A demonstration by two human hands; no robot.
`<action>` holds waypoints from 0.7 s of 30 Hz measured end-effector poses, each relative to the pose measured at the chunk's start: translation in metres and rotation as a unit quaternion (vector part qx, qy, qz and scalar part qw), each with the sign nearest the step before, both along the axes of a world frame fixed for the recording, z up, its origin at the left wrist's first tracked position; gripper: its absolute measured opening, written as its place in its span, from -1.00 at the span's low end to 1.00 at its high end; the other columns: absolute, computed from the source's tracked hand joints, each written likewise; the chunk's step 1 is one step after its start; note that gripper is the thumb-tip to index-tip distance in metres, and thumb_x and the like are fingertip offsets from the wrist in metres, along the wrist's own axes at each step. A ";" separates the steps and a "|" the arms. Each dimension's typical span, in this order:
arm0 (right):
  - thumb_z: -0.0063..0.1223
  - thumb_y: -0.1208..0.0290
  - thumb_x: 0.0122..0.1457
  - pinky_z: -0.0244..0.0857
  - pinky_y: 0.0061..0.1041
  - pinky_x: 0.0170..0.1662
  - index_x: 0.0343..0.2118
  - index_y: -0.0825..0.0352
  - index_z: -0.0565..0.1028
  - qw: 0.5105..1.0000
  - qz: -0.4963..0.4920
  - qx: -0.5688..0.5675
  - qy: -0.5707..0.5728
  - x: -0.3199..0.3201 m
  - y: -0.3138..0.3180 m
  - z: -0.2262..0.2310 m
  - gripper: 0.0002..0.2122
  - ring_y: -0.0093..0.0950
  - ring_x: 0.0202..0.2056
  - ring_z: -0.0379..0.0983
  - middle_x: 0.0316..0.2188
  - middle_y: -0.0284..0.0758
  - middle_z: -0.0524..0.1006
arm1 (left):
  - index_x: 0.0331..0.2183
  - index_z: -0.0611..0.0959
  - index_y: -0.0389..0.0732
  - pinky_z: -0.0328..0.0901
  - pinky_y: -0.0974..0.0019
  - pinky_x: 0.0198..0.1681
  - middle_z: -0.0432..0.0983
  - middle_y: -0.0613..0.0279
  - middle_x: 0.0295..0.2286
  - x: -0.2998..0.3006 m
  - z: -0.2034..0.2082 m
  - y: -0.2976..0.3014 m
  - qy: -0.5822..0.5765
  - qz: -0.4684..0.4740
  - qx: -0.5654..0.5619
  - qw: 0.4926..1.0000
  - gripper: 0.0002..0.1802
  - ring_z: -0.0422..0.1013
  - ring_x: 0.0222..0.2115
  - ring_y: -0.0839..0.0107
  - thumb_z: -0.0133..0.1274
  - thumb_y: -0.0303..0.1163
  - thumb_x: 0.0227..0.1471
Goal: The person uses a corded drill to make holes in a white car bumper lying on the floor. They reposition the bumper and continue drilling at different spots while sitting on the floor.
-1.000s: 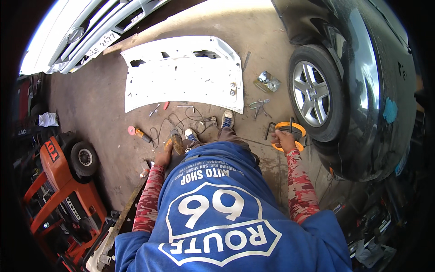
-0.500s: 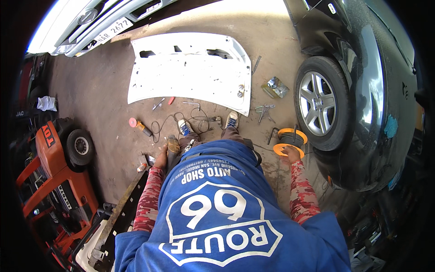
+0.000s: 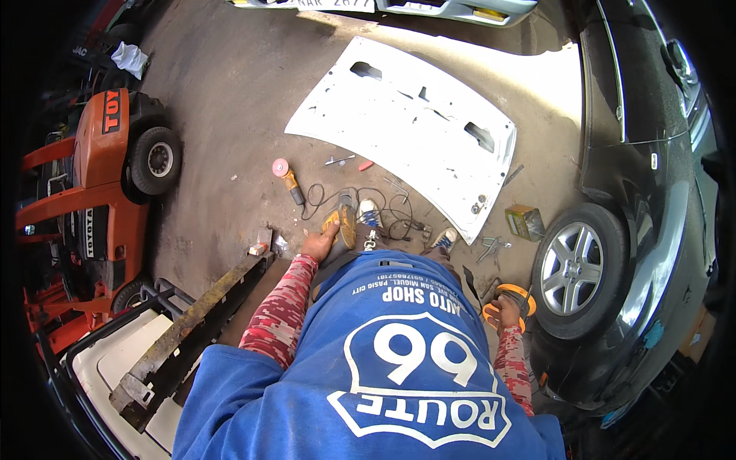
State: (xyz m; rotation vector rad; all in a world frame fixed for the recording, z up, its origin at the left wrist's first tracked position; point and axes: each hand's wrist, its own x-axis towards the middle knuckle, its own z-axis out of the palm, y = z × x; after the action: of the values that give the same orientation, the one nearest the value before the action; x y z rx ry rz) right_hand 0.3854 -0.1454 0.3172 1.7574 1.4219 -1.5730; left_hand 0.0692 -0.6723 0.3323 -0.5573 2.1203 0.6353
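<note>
My left hand (image 3: 318, 243) is closed around a yellow-and-dark object (image 3: 344, 221) that looks like a power tool, held low beside my leg. On the other side, my right hand (image 3: 504, 313) grips an orange cable reel (image 3: 524, 303), which is tilted near the car wheel. My fingers partly hide the reel. Ahead of my left hand lies an angle grinder (image 3: 289, 182) with a pink disc, its dark cord (image 3: 392, 212) looping over the floor by my shoes. A pair of locking pliers or clamps (image 3: 491, 248) rests beyond my right foot.
A white car panel (image 3: 414, 126) lies ahead on the floor. To the right stands a dark car with its wheel (image 3: 576, 268), near a yellow tin (image 3: 525, 221). An orange forklift (image 3: 115, 172) is at the left, with a long rusty metal bar (image 3: 192, 322) nearby.
My view has swung, so the panel appears tilted and farther right. My left hand has come forward and up with the tool. The reel in my right hand now tilts beside the wheel.
</note>
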 end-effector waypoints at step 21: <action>0.10 0.15 0.47 0.50 -0.30 -0.31 0.40 0.21 0.34 0.978 0.200 0.060 -0.005 -0.214 -0.049 0.046 -0.48 -0.29 -0.20 0.71 0.05 -0.23 0.62 | 0.31 0.50 -0.54 0.21 0.08 0.40 0.41 -0.47 0.29 0.048 -0.053 -0.168 -0.006 0.379 0.038 0.925 0.40 0.35 0.36 -0.11 -0.17 0.74 0.11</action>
State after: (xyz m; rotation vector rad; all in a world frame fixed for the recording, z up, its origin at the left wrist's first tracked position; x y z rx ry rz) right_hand 0.1710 -0.1946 0.3630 1.4202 1.7655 -1.2849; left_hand 0.1172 -0.8407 0.2792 -1.3555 1.8142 1.1190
